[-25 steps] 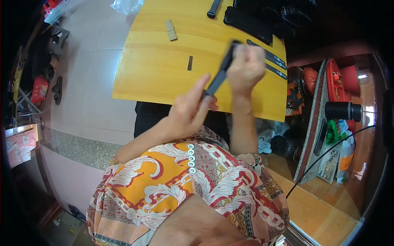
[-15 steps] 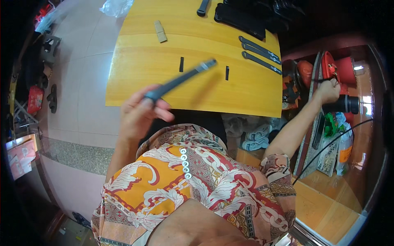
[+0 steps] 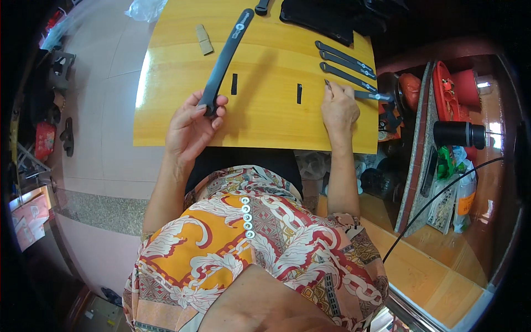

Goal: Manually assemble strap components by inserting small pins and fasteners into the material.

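Note:
Upright over the table's left half stands a dark strap with white print [image 3: 228, 58], its lower end pinched in the fingers of my left hand [image 3: 188, 128]. My right hand [image 3: 339, 113] is closed on another dark strap [image 3: 365, 95], whose printed end sticks out past the table's right edge; its other tip shows beyond my fingers. Just beyond that hand, three similar straps [image 3: 348, 77] lie side by side near the right edge. Two short black strips, a left one [image 3: 234, 84] and a right one [image 3: 299, 93], sit apart on the yellow wooden table [image 3: 260, 124].
A tan folded piece [image 3: 203, 40] rests at the far left of the table. Black fabric items [image 3: 318, 22] and another strap end [image 3: 262, 8] are at the far edge. Right of the table, a shelf holds a red basket [image 3: 445, 91], a black cylinder [image 3: 459, 134] and a cable [image 3: 428, 200].
My right hand came from the shelf on the right to the table and now holds a strap there. The strap in my left hand swung from slanting rightward to nearly upright.

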`<state>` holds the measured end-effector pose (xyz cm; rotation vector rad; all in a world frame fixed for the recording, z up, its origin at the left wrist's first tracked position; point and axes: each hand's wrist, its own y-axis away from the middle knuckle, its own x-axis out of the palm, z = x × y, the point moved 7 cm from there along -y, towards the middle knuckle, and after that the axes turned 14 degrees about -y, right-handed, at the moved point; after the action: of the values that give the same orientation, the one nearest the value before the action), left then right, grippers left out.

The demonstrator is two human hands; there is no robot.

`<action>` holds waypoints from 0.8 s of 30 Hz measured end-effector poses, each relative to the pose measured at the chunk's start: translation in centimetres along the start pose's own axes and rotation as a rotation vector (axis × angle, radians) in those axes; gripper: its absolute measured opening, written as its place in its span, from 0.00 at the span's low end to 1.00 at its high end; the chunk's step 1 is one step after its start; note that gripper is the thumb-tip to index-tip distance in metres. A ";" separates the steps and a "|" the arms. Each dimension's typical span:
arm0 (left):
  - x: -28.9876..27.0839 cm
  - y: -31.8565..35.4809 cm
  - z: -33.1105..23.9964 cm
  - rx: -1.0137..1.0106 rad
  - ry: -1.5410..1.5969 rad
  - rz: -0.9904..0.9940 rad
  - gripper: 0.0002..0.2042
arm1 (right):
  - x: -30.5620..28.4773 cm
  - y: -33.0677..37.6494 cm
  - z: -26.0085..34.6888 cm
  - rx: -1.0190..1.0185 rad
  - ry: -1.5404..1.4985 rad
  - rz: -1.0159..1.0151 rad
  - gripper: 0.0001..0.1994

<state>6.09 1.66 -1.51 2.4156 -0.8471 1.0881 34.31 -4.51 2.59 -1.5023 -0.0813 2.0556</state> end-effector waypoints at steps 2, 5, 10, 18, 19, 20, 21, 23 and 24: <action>-0.2 -0.4 0.2 -0.004 0.011 -0.007 0.15 | 0.7 -0.5 0.5 0.002 -0.017 0.018 0.09; -0.4 -0.9 0.7 -0.013 0.044 -0.015 0.15 | 0.9 -0.9 0.6 0.034 -0.022 0.037 0.11; 0.1 -1.3 0.6 -0.026 -0.021 0.029 0.16 | 0.7 -0.9 0.4 0.004 -0.086 0.017 0.12; -0.1 -2.1 1.5 -0.095 0.045 0.088 0.21 | -1.0 0.9 5.0 -0.118 -0.479 -0.024 0.12; 0.3 -2.0 1.5 -0.113 0.106 0.114 0.19 | -0.4 1.7 6.0 -0.106 -0.562 0.026 0.11; 0.7 -1.9 1.5 -0.125 0.167 0.143 0.17 | 0.1 2.4 7.3 -0.114 -0.574 0.043 0.11; 0.5 -1.9 1.7 -0.129 0.091 0.071 0.15 | 0.9 3.1 8.4 -0.066 -0.673 0.125 0.10; 0.1 -1.6 1.9 -0.104 0.113 0.051 0.14 | 1.8 4.3 11.0 -0.027 -0.778 0.224 0.10; 0.0 -1.6 2.0 -0.096 0.134 0.055 0.12 | 1.9 4.8 12.2 -0.011 -0.855 0.264 0.08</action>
<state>8.24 1.78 -2.89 2.2261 -0.9043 1.1876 21.15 -4.09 3.60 -0.5601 -0.2314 2.7749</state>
